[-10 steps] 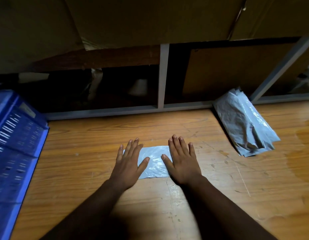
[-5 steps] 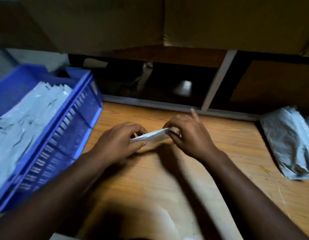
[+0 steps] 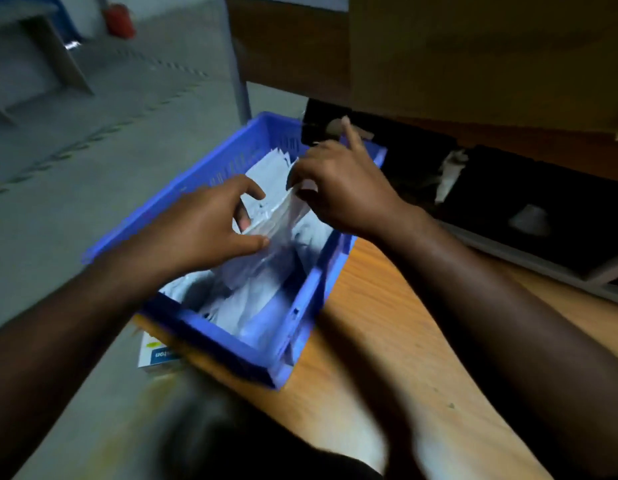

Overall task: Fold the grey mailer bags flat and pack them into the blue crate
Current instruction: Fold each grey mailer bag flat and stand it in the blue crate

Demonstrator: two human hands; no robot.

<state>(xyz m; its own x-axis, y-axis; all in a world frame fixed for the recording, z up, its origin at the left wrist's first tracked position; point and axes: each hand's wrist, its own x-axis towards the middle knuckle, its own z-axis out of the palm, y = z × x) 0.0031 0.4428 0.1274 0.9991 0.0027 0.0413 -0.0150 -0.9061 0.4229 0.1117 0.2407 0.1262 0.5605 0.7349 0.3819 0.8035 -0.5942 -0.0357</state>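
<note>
Both hands have left the wooden tabletop (image 3: 387,341), where a second ago they pressed a folded grey mailer bag flat, and now hold that bag over the blue crate (image 3: 231,157) at the table's left edge. The left hand (image 3: 203,230) has its thumb and fingers curled, pinching the near end of the folded bag (image 3: 279,220). The right hand (image 3: 338,188) pinches the far end between thumb and curled fingers, with one finger sticking up; motion blur hides the exact contact. The bag hangs tilted between the hands, inside the crate's opening and just above the bags already there. Beneath it lies a loose layer of pale grey mailer bags (image 3: 252,306) that covers the crate floor, so a good part of the packing looks done. This bag seems to be at the point of being laid down and let go. No unfolded bags appear in the current view, so how many remain cannot be told from here. A small white and blue box (image 3: 155,355) sits under the crate's near corner, and grey floor (image 3: 93,133) stretches to the left.
</note>
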